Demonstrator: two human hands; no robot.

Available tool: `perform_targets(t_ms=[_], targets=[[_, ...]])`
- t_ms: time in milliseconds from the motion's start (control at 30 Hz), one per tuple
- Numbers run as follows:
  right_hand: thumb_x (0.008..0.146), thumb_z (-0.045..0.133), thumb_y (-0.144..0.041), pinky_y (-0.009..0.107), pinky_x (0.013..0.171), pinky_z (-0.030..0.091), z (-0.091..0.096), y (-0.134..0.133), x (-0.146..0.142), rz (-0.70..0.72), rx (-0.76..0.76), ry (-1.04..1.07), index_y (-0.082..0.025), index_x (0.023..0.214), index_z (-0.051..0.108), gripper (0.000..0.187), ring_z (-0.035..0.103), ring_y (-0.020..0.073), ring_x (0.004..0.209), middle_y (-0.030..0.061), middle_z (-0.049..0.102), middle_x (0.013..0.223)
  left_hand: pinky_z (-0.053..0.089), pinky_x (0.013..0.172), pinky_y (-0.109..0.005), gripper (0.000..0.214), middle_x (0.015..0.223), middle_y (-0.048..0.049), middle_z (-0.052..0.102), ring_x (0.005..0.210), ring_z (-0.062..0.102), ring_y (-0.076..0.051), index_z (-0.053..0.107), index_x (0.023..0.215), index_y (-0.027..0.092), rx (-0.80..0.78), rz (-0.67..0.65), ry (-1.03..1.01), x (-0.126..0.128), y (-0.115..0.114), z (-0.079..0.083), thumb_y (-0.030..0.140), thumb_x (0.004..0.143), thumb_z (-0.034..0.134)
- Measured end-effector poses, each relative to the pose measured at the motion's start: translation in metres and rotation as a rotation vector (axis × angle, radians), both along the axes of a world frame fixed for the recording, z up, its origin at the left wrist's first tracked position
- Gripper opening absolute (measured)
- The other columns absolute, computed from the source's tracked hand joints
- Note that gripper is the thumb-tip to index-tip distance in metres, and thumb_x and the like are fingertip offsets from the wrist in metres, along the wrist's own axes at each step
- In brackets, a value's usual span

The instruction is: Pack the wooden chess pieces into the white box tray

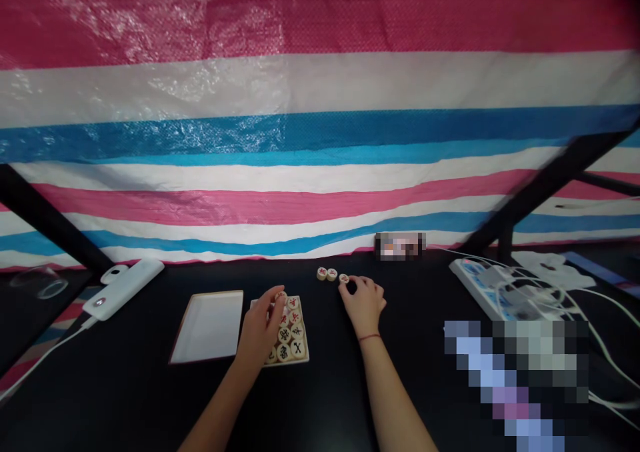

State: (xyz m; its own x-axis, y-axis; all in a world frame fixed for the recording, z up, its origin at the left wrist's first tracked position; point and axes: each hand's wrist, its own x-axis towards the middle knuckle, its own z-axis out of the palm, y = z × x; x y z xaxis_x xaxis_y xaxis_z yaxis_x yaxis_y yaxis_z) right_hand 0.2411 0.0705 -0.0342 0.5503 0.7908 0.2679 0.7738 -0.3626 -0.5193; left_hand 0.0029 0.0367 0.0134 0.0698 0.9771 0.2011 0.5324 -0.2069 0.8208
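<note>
A shallow box (303, 353) of round wooden chess pieces with red and black characters lies on the black table. My left hand (261, 331) rests over the box, its fingertips pinched on one piece (283, 297) at the box's far edge. My right hand (364, 303) reaches further back and pinches a piece (343, 279) on the table. That piece ends a short row with two other pieces (327, 274) to its left. A thin red band circles my right wrist.
The box's white lid (210, 326) lies left of the box. A white power bank (123, 289) with a cable sits at far left. A power strip (487, 285) with tangled white cables is at right. A striped tarp (320, 139) hangs behind the table.
</note>
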Motion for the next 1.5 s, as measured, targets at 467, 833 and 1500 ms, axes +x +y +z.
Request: perform_targets(t_ms=[467,833,1500], targets=[[0.085,0.059,-0.041,0.038,0.078,0.034,0.007,0.0,-0.008,0.022,-0.048,-0.026,-0.023,0.101,0.07,0.026,0.047,0.0289,0.104,0.0085,0.062,0.112,0.049,0.065,-0.028,0.044,0.076,-0.0028,0.069,0.068,0.062,-0.017,0.063,0.118,0.021,-0.025,-0.015,0.035,0.001,0.0,0.0,0.048,0.092,0.04],[0.084,0.054,-0.04,0.041,0.077,0.035,0.007,-0.001,-0.008,0.041,0.138,0.024,-0.019,0.087,0.069,0.026,0.049,0.0307,0.097,0.0122,0.065,0.101,0.048,0.062,-0.026,0.044,0.062,0.0025,0.057,0.06,0.056,-0.015,0.062,0.12,0.019,0.023,-0.037,0.092,0.004,0.0,0.004,0.044,0.085,0.053],[0.085,0.055,-0.033,0.036,0.083,0.047,0.035,-0.016,-0.032,0.365,0.568,0.199,-0.018,0.09,0.065,0.019,0.06,0.021,0.086,0.0076,0.068,0.089,0.05,0.082,-0.037,0.036,0.098,-0.0051,0.072,0.088,0.066,-0.02,0.055,0.127,0.022,0.461,-0.152,0.343,0.002,0.0,-0.012,0.027,0.092,0.048]])
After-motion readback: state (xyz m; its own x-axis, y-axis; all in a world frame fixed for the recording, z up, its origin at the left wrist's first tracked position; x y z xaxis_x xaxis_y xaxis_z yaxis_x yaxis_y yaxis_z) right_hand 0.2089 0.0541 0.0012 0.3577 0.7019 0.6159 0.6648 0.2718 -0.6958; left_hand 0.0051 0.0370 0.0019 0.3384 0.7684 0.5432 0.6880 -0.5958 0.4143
